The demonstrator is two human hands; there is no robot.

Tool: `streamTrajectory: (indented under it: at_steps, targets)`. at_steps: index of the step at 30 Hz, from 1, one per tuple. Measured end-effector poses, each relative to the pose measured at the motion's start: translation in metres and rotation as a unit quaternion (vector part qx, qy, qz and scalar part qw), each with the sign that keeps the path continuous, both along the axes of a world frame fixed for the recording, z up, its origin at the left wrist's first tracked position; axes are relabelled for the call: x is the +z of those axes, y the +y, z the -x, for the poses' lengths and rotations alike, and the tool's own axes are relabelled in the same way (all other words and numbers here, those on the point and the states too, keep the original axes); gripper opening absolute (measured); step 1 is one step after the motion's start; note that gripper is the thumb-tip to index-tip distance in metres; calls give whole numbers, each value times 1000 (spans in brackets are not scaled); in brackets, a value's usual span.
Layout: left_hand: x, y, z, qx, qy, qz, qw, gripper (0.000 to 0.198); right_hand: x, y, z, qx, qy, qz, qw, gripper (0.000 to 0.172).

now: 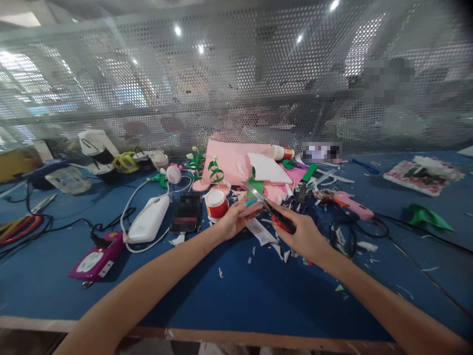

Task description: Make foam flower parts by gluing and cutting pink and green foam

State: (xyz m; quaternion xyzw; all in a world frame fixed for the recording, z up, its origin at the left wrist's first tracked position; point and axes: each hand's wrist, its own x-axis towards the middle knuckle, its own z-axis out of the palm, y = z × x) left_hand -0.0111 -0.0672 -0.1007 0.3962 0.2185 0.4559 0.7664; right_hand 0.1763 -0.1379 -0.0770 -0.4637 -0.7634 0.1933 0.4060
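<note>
My right hand [301, 231] grips a pair of scissors [279, 219] with red and black handles. Their blades point up and to the left, over my left fingertips. With fingers pinched, my left hand [236, 217] holds a piece of green paper [255, 187] close beside the blades; the exact grip is partly hidden. A red and white paper cup [216, 204] stands just left of that hand. Behind both hands lie a pink sheet [231, 160] and a white sheet [268, 168]. White paper scraps [262, 231] are scattered below the hands.
Left are a white power bank [149, 219], a purple power strip [98, 259] and cables. Green spiral decorations [215, 170] rise behind the cup. Rightward lie a pink glue gun [353, 204] with its cord and a green scrap [424, 217]. A perforated metal screen [236, 84] borders the table's back.
</note>
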Motion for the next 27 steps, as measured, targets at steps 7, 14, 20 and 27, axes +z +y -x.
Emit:
streamTrajectory:
  at_steps: [7, 14, 20, 27]
  targets:
    - [2, -1, -1, 25, -21, -44, 998, 45, 2, -1, -1, -12, -28, -8, 1000, 57]
    - [1, 0, -1, 10, -7, -48, 999, 48, 2, -1, 0, -10, -20, -1, 1000, 56]
    - [-6, 4, 1, 18, -23, -50, 998, 44, 2, -1, 0, 1, -6, 9, 1000, 54]
    - [0, 0, 0, -31, 7, -91, 995, 49, 2, 0, 0, 3, -2, 14, 1000, 55]
